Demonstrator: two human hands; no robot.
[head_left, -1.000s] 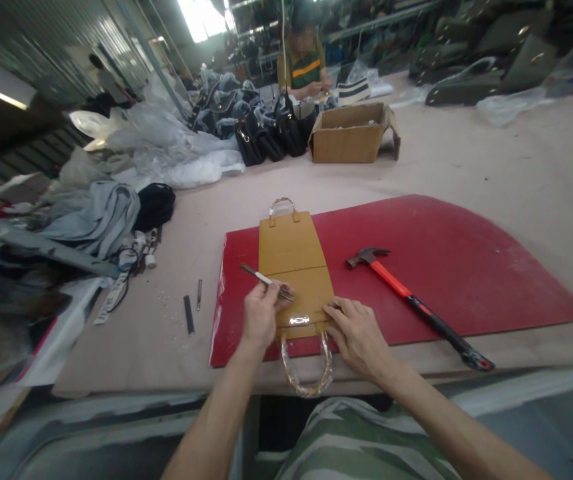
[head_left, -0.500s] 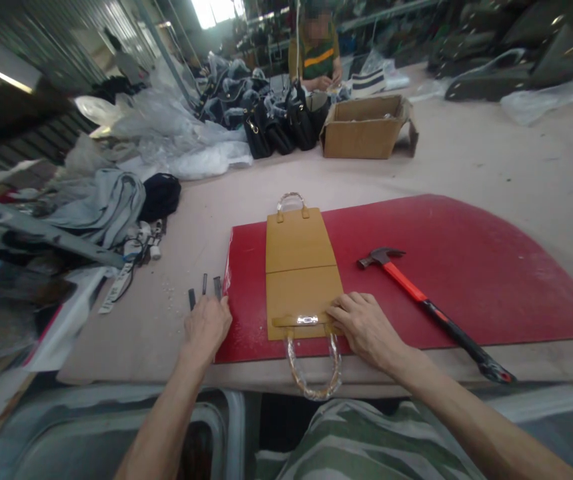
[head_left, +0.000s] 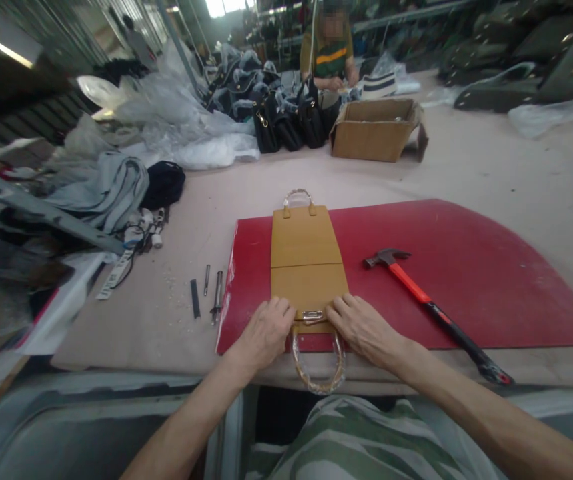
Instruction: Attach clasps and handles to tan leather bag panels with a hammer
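A mustard-yellow leather handbag panel (head_left: 307,243), with a crease across its middle, lies flat on a red board. Its far handle (head_left: 298,197) and near handle (head_left: 319,387) are wrapped in clear plastic. Across the near end runs a strap with a silver metal clasp (head_left: 312,315). My left hand (head_left: 267,332) has its fingers curled over the panel's near left edge, beside the clasp. On the opposite edge, my right hand (head_left: 361,328) is closed in the same way, fingertips close to the clasp. My fingers hide both strap ends.
A claw hammer (head_left: 431,310) rests on the red board (head_left: 491,267) at right. Left of the board lie a flat dark strip (head_left: 195,298), a thin punch (head_left: 207,280) and a thicker metal tool (head_left: 217,298). Farther back are a cardboard box (head_left: 373,130), black handbags (head_left: 286,127) and a co-worker (head_left: 333,57).
My left hand has come from the small metal tools at left onto the panel's near left edge. My right hand stays on the right edge. The view has shifted slightly.
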